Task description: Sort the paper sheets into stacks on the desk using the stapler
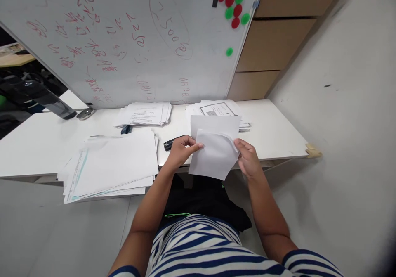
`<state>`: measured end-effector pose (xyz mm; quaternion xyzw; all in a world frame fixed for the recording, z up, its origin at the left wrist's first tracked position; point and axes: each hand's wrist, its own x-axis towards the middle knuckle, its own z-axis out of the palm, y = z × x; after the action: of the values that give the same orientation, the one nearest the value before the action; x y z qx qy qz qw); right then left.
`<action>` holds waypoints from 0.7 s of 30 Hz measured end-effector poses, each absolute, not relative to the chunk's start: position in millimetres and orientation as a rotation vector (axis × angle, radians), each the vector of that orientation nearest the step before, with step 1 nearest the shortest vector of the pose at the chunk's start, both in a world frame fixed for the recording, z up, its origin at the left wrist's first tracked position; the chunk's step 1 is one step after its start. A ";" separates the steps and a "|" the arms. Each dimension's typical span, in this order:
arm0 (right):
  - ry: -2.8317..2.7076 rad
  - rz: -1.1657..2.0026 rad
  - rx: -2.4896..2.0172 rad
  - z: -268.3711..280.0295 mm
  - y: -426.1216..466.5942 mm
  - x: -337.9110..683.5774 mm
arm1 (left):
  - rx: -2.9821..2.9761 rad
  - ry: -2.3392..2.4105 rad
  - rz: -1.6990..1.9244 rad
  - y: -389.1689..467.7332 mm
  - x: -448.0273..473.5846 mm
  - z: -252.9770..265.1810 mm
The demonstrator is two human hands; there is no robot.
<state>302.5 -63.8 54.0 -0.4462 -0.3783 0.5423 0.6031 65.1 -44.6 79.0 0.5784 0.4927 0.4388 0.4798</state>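
Between my hands, over the table's front edge, is a folded white sheet of paper [213, 155]. Its front flap bends toward me, with the taller back part standing behind it. My left hand [183, 150] pinches the left edge between thumb and fingers. On the opposite edge, my right hand [246, 155] grips the paper with the thumb on the near side. Just beyond my left hand lies a black stapler-like object [170, 143], partly hidden by the fingers. Behind the folded sheet sits a pile of printed papers [238, 108], the top one bearing a QR code.
A large paper stack [117, 157] overhangs the front edge of the white table [272, 132]. Farther back are another printed stack [145, 114], a small dark blue object [126, 129], a computer mouse [85, 113] and a dark bottle [49, 97]. A whiteboard [123, 74] stands behind.
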 end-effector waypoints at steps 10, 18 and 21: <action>-0.792 1.330 -1.074 41.9 -69.4 316.8 | 1.626 1.277 0.972 -42.0 73.0 71.8; -0.669 1.452 -1.005 41.0 -74.0 312.7 | 1.519 1.389 1.217 -45.1 87.9 63.5; -0.618 1.494 -0.982 38.6 -76.6 308.7 | 1.604 1.430 1.311 -46.6 89.5 58.4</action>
<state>308.7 -76.6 38.6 -0.4210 -0.2651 0.6405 0.5850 89.5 -46.6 58.4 0.6065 0.5407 0.4956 0.3069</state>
